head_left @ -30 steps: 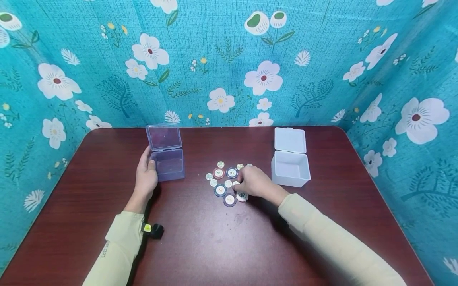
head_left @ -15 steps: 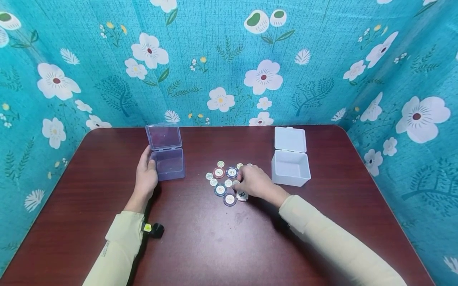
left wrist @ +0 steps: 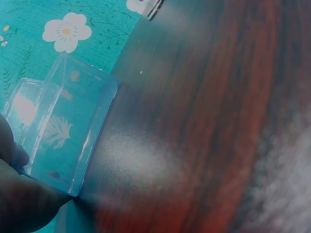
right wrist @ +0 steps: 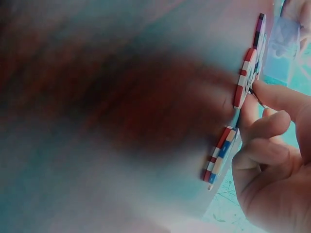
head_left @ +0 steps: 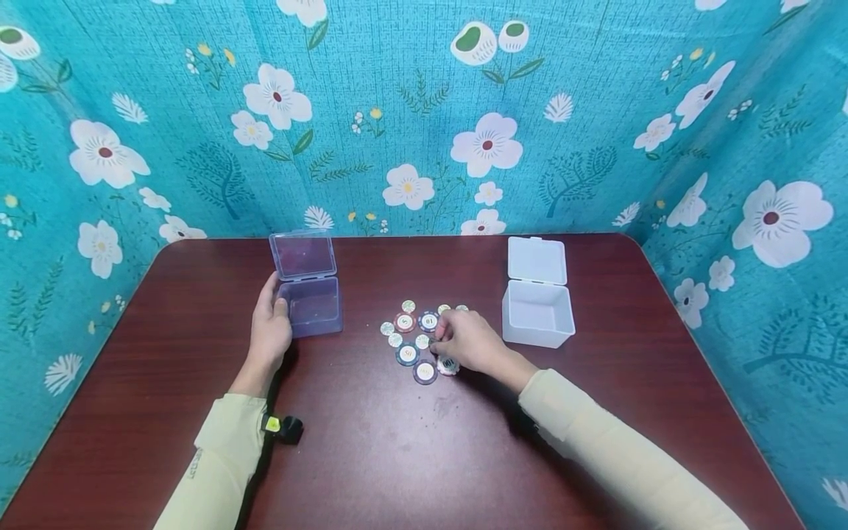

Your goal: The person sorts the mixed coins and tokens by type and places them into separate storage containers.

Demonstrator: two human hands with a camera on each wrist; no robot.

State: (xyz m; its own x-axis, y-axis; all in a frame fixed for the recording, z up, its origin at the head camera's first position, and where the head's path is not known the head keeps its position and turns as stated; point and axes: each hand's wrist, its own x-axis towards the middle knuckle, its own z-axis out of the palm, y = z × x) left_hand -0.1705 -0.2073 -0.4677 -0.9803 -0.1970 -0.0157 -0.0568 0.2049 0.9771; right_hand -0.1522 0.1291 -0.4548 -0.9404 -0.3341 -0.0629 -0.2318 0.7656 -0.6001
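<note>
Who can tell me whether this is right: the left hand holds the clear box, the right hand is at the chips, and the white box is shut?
No: the white box is open, its lid swung back, as the head view shows. The rest stands: the left hand holds the clear box, and the right hand is at the chips.

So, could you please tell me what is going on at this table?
A person's left hand has its grip on the side of a clear box, whose lid is open. The right hand pinches a small, thin piece, mostly hidden, among poker chips and coin-like discs spread on the table. A white box stands open on the right, touched by neither hand.
</note>
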